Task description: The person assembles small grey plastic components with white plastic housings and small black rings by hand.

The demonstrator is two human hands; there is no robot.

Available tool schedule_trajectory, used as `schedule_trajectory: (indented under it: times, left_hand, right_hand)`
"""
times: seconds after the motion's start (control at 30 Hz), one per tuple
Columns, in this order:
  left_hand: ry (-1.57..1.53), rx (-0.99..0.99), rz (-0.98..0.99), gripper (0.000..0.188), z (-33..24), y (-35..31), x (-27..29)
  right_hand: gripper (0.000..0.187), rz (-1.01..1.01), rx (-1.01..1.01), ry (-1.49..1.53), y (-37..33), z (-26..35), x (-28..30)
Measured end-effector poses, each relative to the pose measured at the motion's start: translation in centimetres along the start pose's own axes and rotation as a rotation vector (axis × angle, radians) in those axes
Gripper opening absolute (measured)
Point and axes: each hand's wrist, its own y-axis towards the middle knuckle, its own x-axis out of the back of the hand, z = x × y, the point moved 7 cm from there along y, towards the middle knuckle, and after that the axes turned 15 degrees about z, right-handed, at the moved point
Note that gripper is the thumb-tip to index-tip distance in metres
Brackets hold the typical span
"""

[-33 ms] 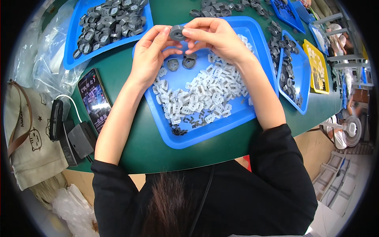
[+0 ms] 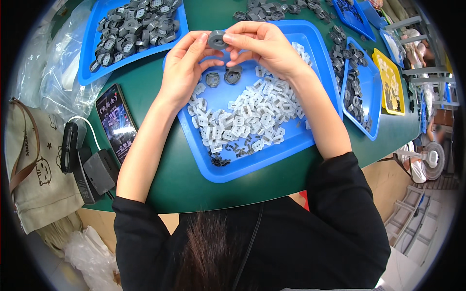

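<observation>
Both hands hold one round dark grey plastic housing point(image 2: 216, 40) above the far part of a blue tray point(image 2: 213, 173). My left hand point(image 2: 187, 63) pinches its left side with thumb and fingers. On its right side, the thumb and fingertips of my right hand point(image 2: 262, 46) grip it. Below the fingertips, two more grey housings lie in the tray, a left one point(image 2: 212, 79) and a right one point(image 2: 232, 75). Nearer me is a heap of small white translucent plastic pieces point(image 2: 252, 114). Tiny black parts point(image 2: 219, 160) gather in the near left corner.
At the far left stands a blue tray piled with grey housings point(image 2: 128, 31). Loose grey parts point(image 2: 262, 10) lie beyond my tray. To the right are another blue tray point(image 2: 370, 97) and a yellow tray point(image 2: 388, 80). A phone point(image 2: 116, 121) and a grey box point(image 2: 101, 170) sit left of my arm.
</observation>
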Motion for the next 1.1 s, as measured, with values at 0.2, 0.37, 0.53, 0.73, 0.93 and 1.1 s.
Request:
schedule_trajectory:
  times: [0.2,0.37,0.53,0.73,0.93,1.1]
  left_hand:
    - [-0.097,0.082,0.113,0.033,0.3,0.0,-0.8]
    - [-0.113,0.117,0.199,0.035,0.6,0.0,-0.8]
    - [-0.119,0.123,0.13,0.036,0.9,-0.1,0.1]
    - [-0.134,0.115,-0.07,0.036,1.4,-0.2,0.5]
    - [0.093,0.034,-0.256,0.035,0.7,-0.6,2.1]
    - [1.155,-0.06,-0.103,0.033,-0.2,-1.0,-2.6]
  right_hand:
    - [0.024,-0.001,0.08,-0.061,0.1,0.4,-0.5]
    - [0.024,0.005,0.065,-0.101,0.5,0.3,-0.9]
    - [0.024,0.004,0.085,-0.147,0.8,0.5,-1.0]
    - [0.022,-0.153,0.051,-0.36,0.7,0.3,0.1]
    - [0.025,-0.132,0.058,-0.486,8.5,5.2,-0.8]
    - [0.024,-0.291,-0.126,-0.142,22.2,1.7,-0.3]
